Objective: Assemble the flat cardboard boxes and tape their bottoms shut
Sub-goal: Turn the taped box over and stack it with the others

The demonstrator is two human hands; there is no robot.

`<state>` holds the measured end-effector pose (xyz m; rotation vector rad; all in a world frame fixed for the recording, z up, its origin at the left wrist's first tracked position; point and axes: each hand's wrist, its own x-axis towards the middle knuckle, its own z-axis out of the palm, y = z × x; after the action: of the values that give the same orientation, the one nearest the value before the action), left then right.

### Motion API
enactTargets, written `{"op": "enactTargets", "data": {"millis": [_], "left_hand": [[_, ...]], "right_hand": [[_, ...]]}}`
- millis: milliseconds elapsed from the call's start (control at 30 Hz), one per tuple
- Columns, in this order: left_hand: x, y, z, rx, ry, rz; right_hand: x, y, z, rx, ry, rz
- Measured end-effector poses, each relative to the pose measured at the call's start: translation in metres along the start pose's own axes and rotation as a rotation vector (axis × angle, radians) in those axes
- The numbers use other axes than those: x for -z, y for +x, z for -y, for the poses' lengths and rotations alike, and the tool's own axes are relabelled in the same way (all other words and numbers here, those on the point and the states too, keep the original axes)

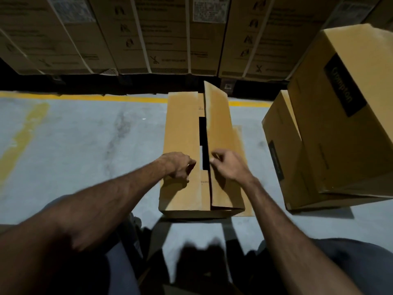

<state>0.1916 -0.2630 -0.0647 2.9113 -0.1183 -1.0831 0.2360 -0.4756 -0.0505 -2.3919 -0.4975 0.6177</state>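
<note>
A long brown cardboard box (182,133) stands on the grey floor in front of me, its two long flaps facing up. The left flap lies flat. The right flap (219,124) is tilted up a little at its far end, and a dark gap shows along the seam between them. My left hand (179,166) rests on the left flap near the seam with its fingers curled down. My right hand (228,165) sits on the right flap, fingers curled at its inner edge. No tape is in view.
Two assembled brown boxes (331,128) are stacked at the right, the upper one tilted. A wall of strapped cartons (148,35) runs along the back behind a yellow floor line (85,97). My knees fill the bottom edge.
</note>
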Motion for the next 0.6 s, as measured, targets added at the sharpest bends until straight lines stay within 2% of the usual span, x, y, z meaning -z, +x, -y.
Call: {"op": "enactTargets", "data": {"millis": [100, 200, 600], "left_hand": [[-0.004, 0.001, 0.003, 0.002, -0.004, 0.007], [-0.007, 0.002, 0.001, -0.014, 0.019, 0.014], [-0.024, -0.002, -0.017, 0.034, 0.226, 0.041]], "right_hand": [[-0.031, -0.004, -0.016, -0.005, -0.264, 0.111], [-0.048, -0.006, -0.035, 0.019, -0.423, 0.127], [-0.070, -0.001, -0.050, 0.064, -0.490, 0.095]]}}
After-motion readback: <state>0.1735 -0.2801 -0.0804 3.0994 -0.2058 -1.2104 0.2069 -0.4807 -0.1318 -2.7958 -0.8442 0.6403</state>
